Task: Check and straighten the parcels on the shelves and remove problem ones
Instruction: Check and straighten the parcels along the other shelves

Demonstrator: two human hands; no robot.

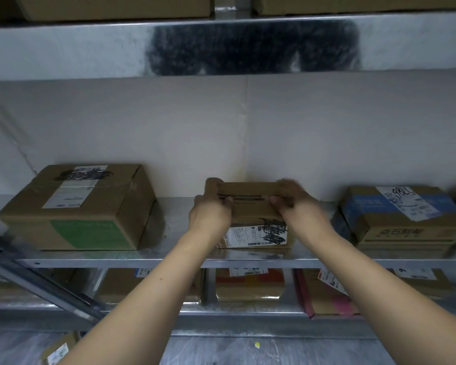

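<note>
A small brown cardboard parcel stands in the middle of the metal shelf, its front label scribbled over in black. My left hand grips its left end, fingers curled over the top edge. My right hand grips the right end the same way and looks blurred. A larger brown parcel with a green panel sits to the left, turned slightly askew. On the right sits a parcel with a blue band and a white label.
The shelf's back is a pale board. A steel beam of the upper shelf hangs overhead with boxes on it. The lower shelf holds several parcels. A slanted metal brace crosses at the lower left.
</note>
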